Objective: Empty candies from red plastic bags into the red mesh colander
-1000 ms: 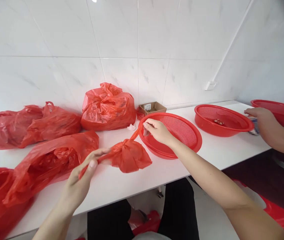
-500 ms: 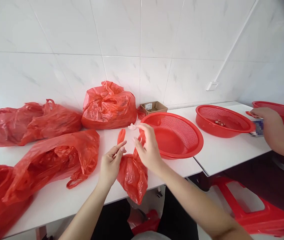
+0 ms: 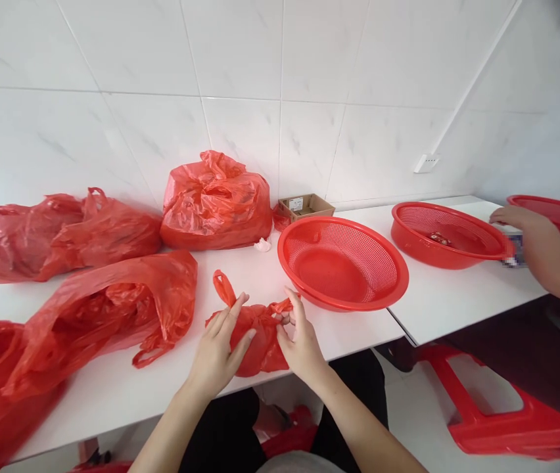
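A small red plastic bag (image 3: 260, 345) rests at the table's front edge between my hands, one loop handle (image 3: 223, 288) standing up at its left. My left hand (image 3: 221, 348) lies against the bag's left side, fingers stretched out and thumb apart. On the right, my right hand (image 3: 302, 341) has its fingers curled around the gathered plastic near the bag's other handle, with the index finger raised. What is inside the bag is hidden. A crumpled pale pink scrap (image 3: 262, 245) lies behind it on the table.
A red colander (image 3: 344, 299) stands to the right, with a small cardboard box (image 3: 309, 207) behind. Filled red bags (image 3: 215, 210) crowd the left. Another red colander (image 3: 438, 253) holds small items beside a co-worker's hand (image 3: 519, 220). A red stool (image 3: 497, 430) is below.
The pale pink scrap has left my right hand and lies on the table. The small bag has come down onto the table, and both hands are lower against it.
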A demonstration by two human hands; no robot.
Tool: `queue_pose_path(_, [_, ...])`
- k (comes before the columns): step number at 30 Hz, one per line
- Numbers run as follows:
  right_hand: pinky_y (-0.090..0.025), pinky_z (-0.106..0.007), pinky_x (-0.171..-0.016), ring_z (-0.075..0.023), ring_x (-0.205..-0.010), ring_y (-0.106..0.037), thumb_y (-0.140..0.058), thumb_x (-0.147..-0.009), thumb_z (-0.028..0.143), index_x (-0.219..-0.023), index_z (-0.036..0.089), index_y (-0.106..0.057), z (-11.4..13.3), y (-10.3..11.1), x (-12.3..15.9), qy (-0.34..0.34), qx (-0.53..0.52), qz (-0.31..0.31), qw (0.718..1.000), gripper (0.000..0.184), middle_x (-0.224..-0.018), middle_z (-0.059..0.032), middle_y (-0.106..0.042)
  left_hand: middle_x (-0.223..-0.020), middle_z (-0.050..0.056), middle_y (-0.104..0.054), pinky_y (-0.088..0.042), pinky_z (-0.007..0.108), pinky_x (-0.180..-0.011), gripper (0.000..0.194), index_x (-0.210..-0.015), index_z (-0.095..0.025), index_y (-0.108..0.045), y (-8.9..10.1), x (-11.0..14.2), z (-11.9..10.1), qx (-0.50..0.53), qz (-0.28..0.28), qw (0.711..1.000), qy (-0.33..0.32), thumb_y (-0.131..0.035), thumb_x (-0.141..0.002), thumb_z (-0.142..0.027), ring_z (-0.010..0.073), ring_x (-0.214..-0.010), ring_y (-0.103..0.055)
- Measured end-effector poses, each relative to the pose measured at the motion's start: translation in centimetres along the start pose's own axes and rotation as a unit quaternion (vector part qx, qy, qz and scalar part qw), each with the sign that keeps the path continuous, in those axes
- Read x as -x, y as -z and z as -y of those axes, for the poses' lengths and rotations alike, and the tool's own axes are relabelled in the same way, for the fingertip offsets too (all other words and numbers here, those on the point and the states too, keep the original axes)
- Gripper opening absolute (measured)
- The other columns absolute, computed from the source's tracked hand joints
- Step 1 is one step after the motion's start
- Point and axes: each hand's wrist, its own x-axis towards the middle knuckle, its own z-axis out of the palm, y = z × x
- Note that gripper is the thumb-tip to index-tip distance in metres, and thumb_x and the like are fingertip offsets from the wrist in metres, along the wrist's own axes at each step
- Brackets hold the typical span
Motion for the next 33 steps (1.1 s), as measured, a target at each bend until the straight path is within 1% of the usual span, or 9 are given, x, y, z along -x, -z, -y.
queue_pose_path(6, [-0.052,-0.03,-0.08,-0.0139,-0.078,-0.053,-0.041,-0.077,0.0,-0.147,0.025,-0.033,-1.7,0.2,-1.3,0.047,0.082,-0.038,0.995,0.074,-0.085,-0.0007,-0.048,-0.113,0.005,-0.07,-0.058,0.027,-0.067,0.069,-0.153,-0.032,-0.027,-2.2,0.0,1.0,-0.053,-0.02,0.998,-0.01,-0.059,-0.092,-0.038,0.0196,-0.087,-0.072])
queue_pose_path(10, [-0.051,-0.029,-0.078,-0.0143,-0.076,-0.052,-0.039,-0.075,0.0,-0.144,0.023,-0.036,-3.2,0.6,-1.4,0.039,0.108,-0.058,0.992,0.073,-0.083,-0.0003,-0.048,-0.119,0.006,-0.07,-0.057,0.026,-0.074,0.059,-0.148,-0.03,-0.039,-2.2,1.5,1.9,-0.065,-0.041,0.997,-0.021,-0.058,-0.092,-0.036,0.0208,-0.096,-0.072])
queue_pose_path(14, [-0.051,-0.032,-0.079,-0.0159,-0.076,-0.053,-0.037,-0.076,0.002,-0.14,0.02,-0.041,-3.8,1.1,-1.4,0.032,0.14,-0.095,0.985,0.067,-0.082,-0.0012,-0.049,-0.108,0.006,-0.074,-0.055,0.026,-0.066,0.055,-0.143,-0.027,-0.049,-1.4,2.9,2.2,-0.071,-0.05,0.995,0.045,-0.06,-0.091,-0.039,0.0205,-0.082,-0.074])
queue_pose_path(17, [-0.051,-0.036,-0.087,-0.0182,-0.087,-0.057,-0.039,-0.078,0.006,-0.134,0.02,-0.048,-3.0,1.7,-1.1,0.01,0.147,-0.071,0.986,0.058,-0.092,-0.0048,-0.057,-0.098,0.004,-0.075,-0.052,0.026,-0.06,0.053,-0.141,-0.026,-0.052,-1.0,3.5,1.9,-0.063,-0.053,0.994,0.077,-0.061,-0.09,-0.04,0.019,-0.071,-0.071])
queue_pose_path(20, [-0.047,-0.041,-0.1,-0.0205,-0.108,-0.059,-0.043,-0.086,0.016,-0.132,0.022,-0.05,-1.7,2.0,-0.7,-0.041,0.126,-0.017,0.991,0.047,-0.115,-0.0077,-0.062,-0.088,0.004,-0.073,-0.05,0.028,-0.063,0.055,-0.143,-0.024,-0.049,-1.1,3.6,1.5,-0.066,-0.053,0.995,0.043,-0.06,-0.09,-0.038,0.0189,-0.066,-0.065])
queue_pose_path(24, [-0.046,-0.049,-0.102,-0.0273,-0.118,-0.057,-0.047,-0.094,0.038,-0.135,0.021,-0.049,-1.1,0.9,-0.2,-0.095,0.174,0.019,0.98,0.044,-0.128,-0.0112,-0.062,-0.086,0.008,-0.072,-0.048,0.039,-0.079,0.052,-0.138,-0.021,-0.055,-2.1,2.5,1.9,-0.077,-0.06,0.995,-0.02,-0.063,-0.088,-0.033,0.0262,-0.082,-0.06])
queue_pose_path(27, [-0.044,-0.051,-0.103,-0.0305,-0.124,-0.054,-0.051,-0.093,0.035,-0.14,0.015,-0.045,-2.1,-0.6,0.1,-0.035,0.235,0.016,0.971,0.052,-0.136,-0.0161,-0.057,-0.1,0.011,-0.073,-0.043,0.048,-0.096,0.051,-0.138,-0.02,-0.055,-3.0,1.4,2.5,-0.055,-0.033,0.997,-0.032,-0.061,-0.089,-0.031,0.0332,-0.108,-0.057])
queue_pose_path(30, [-0.041,-0.053,-0.107,-0.0316,-0.134,-0.045,-0.048,-0.093,0.027,-0.146,0.012,-0.038,-3.5,-1.8,0.5,0.033,0.28,0.016,0.959,0.056,-0.146,-0.0193,-0.046,-0.117,0.011,-0.07,-0.041,0.049,-0.105,0.053,-0.143,-0.019,-0.049,-4.0,1.0,2.8,-0.022,0.009,0.999,-0.048,-0.056,-0.092,-0.031,0.0308,-0.118,-0.057])
queue_pose_path(33, [-0.039,-0.057,-0.108,-0.0337,-0.138,-0.039,-0.046,-0.093,0.022,-0.149,0.013,-0.035,-4.2,-2.2,0.7,0.048,0.319,0.033,0.946,0.058,-0.152,-0.0207,-0.038,-0.124,0.011,-0.068,-0.046,0.046,-0.104,0.054,-0.147,-0.021,-0.044,-4.6,1.4,2.7,-0.005,0.033,0.999,-0.036,-0.051,-0.095,-0.033,0.0263,-0.112,-0.064])
